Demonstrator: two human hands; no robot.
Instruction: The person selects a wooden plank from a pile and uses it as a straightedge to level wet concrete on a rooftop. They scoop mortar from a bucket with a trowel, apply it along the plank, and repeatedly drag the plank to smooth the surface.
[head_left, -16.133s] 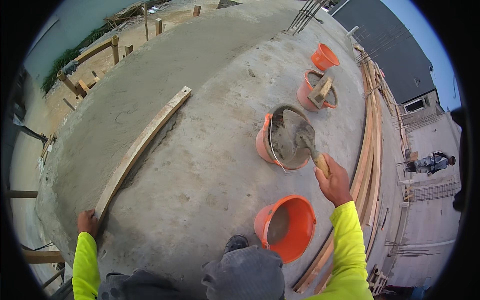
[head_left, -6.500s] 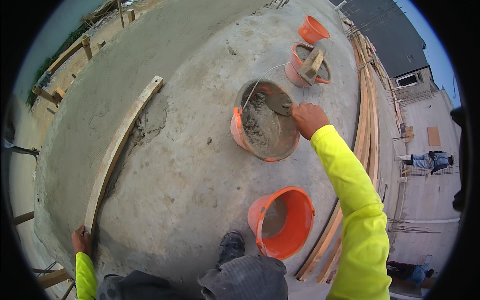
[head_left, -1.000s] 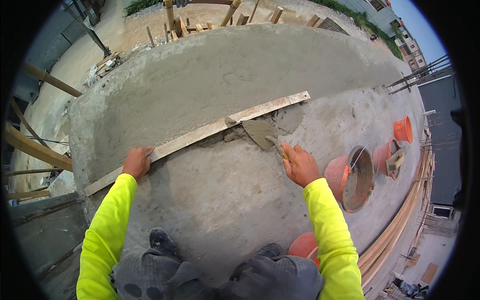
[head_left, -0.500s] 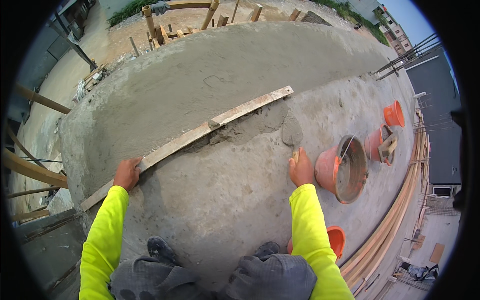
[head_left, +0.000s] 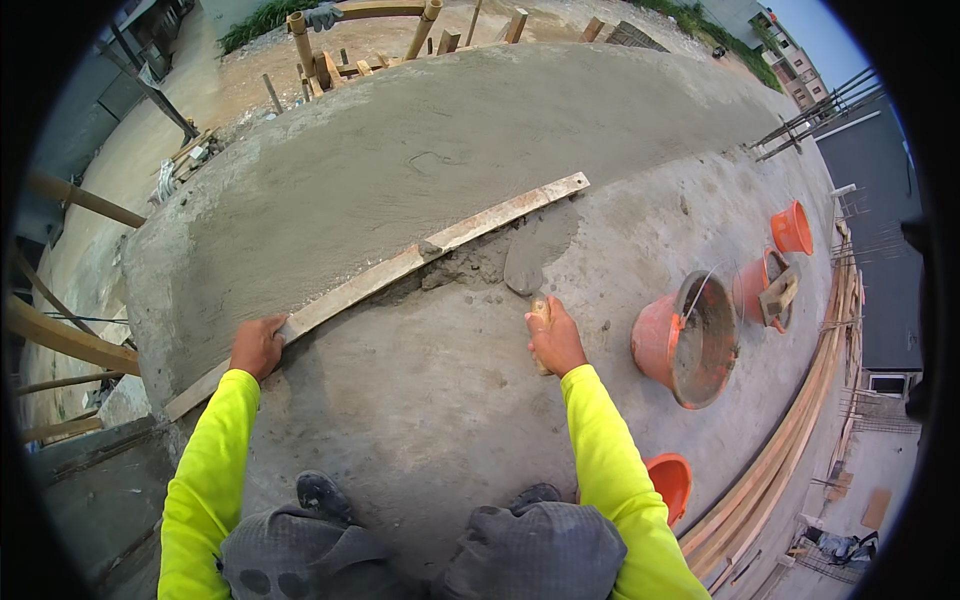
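Observation:
A long pale straightedge point(head_left: 370, 284) lies slantwise on the grey mortar, running from lower left to upper right. My left hand point(head_left: 257, 346) is closed round it near its lower left end. In my right hand point(head_left: 556, 338) is the wooden handle of a trowel point(head_left: 524, 265); its mortar-coated blade rests at the wet mortar just below the board. Along the board's near edge runs a ridge of loose mortar point(head_left: 462, 265). Beyond the board spreads a smoother, darker wet layer point(head_left: 330, 190).
On the right stand an orange bucket point(head_left: 655, 340) with mortar-caked insides, a second bucket point(head_left: 750, 290) holding a wooden float point(head_left: 779, 291), and a smaller one point(head_left: 791, 228). Another orange bucket point(head_left: 670, 485) sits beside my right forearm. Long timbers point(head_left: 790, 440) line the right edge; bamboo poles point(head_left: 75, 340) jut in at left.
My right hand has swept the trowel leftward along the board's near side, pushing mortar with it. My left hand and the straightedge stay nearly where they were.

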